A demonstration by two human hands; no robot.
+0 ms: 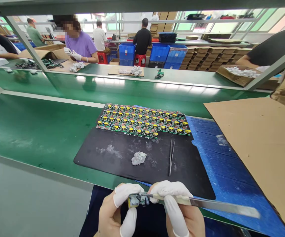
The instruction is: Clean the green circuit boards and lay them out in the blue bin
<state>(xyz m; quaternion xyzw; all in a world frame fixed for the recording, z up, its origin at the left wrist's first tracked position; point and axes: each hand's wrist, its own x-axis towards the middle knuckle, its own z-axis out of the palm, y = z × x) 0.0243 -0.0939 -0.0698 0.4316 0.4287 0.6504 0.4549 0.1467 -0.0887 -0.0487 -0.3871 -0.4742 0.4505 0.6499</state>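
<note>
Left hand: the left hand (116,210) sits low at the bottom edge, palm turned inward, white-capped thumb and forefinger pinched together on a small circuit board (135,200) — held just above the lap, in front of the table edge.
Right hand: the right hand (179,210) comes in from the lower right, fingers curled and closed round a long flat metal blade (206,204); its white-capped fingertips (168,189) press down near the blade's front end.
Blade: lies almost level, its tip touching the small circuit board, its far end reaching out to the right over the blue sheet (228,171).
Black mat (122,161): lies on the green belt (34,131), beyond both hands, smeared with pale residue.
On the mat: a lump of grey-white putty (138,158) near the middle, tweezers (171,157) just to its right — both apart from the hands.
Board array (142,120): a panel of many like boards with yellow parts, at the mat's far edge.
Cardboard (260,144): a flat sheet at right, overlapping the blue sheet.
Across the belt: a person in a purple shirt (82,44) with gloved hands at work.
</note>
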